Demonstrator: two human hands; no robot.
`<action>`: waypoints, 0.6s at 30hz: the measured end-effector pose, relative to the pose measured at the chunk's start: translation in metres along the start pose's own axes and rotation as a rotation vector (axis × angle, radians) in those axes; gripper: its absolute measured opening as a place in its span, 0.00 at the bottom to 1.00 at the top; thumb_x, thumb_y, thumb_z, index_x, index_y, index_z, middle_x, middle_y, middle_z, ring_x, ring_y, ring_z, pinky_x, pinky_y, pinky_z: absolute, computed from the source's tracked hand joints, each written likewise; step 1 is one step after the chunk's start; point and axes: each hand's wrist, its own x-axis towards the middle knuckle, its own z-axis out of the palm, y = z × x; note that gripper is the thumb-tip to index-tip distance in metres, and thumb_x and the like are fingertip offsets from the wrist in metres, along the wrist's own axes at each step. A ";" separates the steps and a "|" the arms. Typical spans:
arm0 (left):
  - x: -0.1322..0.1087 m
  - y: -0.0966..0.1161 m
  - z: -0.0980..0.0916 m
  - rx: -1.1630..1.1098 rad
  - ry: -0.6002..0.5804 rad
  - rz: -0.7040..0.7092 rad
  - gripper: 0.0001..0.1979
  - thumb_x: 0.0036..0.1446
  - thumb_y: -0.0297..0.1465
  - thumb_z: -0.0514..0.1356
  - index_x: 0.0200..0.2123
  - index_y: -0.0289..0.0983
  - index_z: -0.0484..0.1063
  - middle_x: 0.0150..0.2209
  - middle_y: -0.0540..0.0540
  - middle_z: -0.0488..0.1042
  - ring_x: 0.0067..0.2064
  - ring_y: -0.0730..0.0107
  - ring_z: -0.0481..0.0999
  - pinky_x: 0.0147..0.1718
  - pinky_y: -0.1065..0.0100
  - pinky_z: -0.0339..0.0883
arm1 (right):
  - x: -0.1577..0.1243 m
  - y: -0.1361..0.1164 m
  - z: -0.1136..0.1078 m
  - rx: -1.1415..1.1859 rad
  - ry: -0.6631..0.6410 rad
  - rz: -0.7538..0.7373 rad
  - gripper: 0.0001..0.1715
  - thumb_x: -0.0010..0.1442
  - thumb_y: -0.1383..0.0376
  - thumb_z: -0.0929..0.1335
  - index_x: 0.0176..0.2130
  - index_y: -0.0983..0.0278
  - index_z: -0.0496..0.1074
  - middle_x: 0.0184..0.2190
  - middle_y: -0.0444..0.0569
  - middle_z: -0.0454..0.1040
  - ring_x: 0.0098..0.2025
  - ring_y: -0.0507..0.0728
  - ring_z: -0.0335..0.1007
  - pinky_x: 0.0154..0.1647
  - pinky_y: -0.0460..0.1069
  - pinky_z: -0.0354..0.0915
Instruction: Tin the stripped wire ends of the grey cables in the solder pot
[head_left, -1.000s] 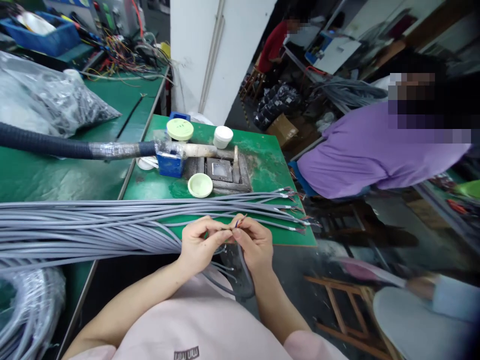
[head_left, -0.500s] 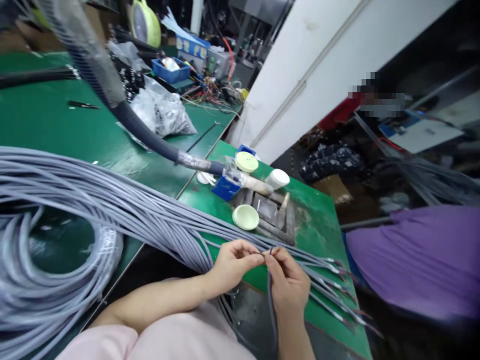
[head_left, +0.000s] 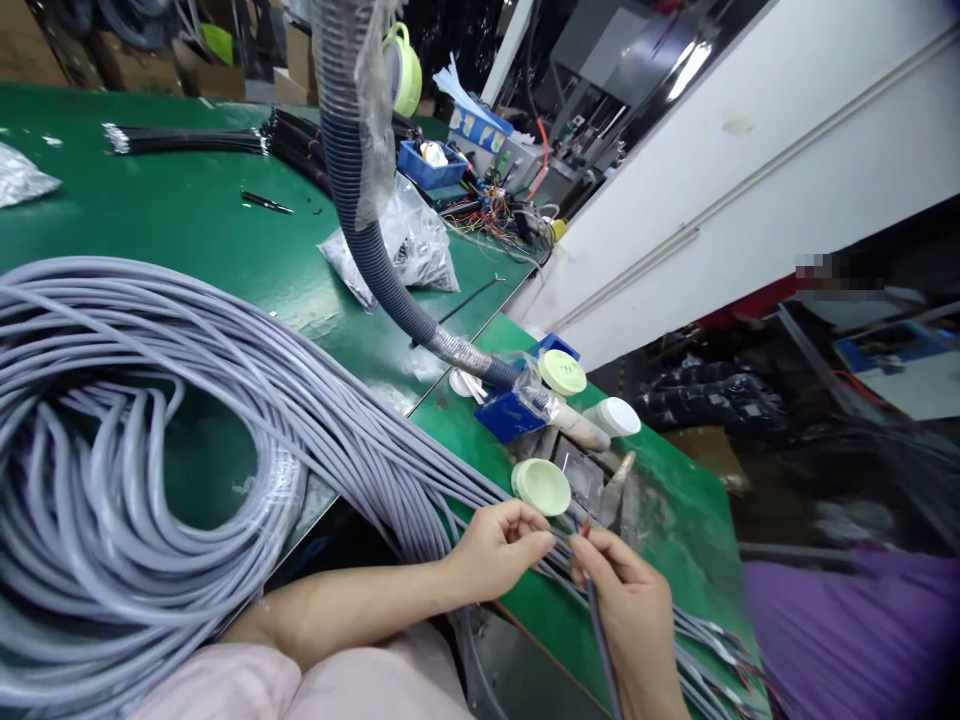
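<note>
one head-worn cam, facing forward and down, tilted; left hand [head_left: 501,555] and right hand [head_left: 626,590] close in, green bench [head_left: 202,230] beyond, white pillar [head_left: 697,180] far right.

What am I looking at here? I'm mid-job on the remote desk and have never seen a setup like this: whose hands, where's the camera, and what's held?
There is no machine arm: these are a person's own bare hands, seen from one camera worn on the head, looking forward and down. The right hand holds a gray cable, with thin colored wires showing at its end. The left hand is close by, fingertips together; I can't tell whether they pinch anything. Across the green work surface runs a big bundle of gray cables, coiled at picture left. Beyond the hands are a pale green dish, a white tub, a blue box and a thick hose.
</note>
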 end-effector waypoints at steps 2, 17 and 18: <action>0.000 0.000 -0.008 0.215 -0.016 0.072 0.14 0.52 0.37 0.62 0.40 0.34 0.74 0.21 0.53 0.67 0.22 0.76 0.63 0.23 0.73 0.56 | 0.015 0.006 -0.005 -0.054 0.012 0.031 0.21 0.52 0.54 0.70 0.17 0.63 0.65 0.13 0.41 0.61 0.18 0.51 0.56 0.21 0.47 0.55; 0.008 -0.014 -0.022 0.821 -0.205 0.319 0.06 0.57 0.30 0.57 0.34 0.38 0.75 0.27 0.48 0.75 0.27 0.70 0.70 0.30 0.70 0.61 | 0.105 0.041 0.005 -0.547 -0.233 0.070 0.13 0.50 0.61 0.67 0.19 0.66 0.72 0.16 0.43 0.68 0.21 0.49 0.60 0.24 0.45 0.52; 0.008 -0.015 -0.022 0.842 -0.210 0.325 0.07 0.57 0.30 0.57 0.34 0.38 0.75 0.27 0.48 0.75 0.28 0.70 0.70 0.30 0.70 0.61 | 0.105 0.040 0.006 -0.578 -0.244 0.072 0.13 0.50 0.62 0.68 0.19 0.66 0.72 0.16 0.43 0.68 0.22 0.50 0.60 0.24 0.45 0.51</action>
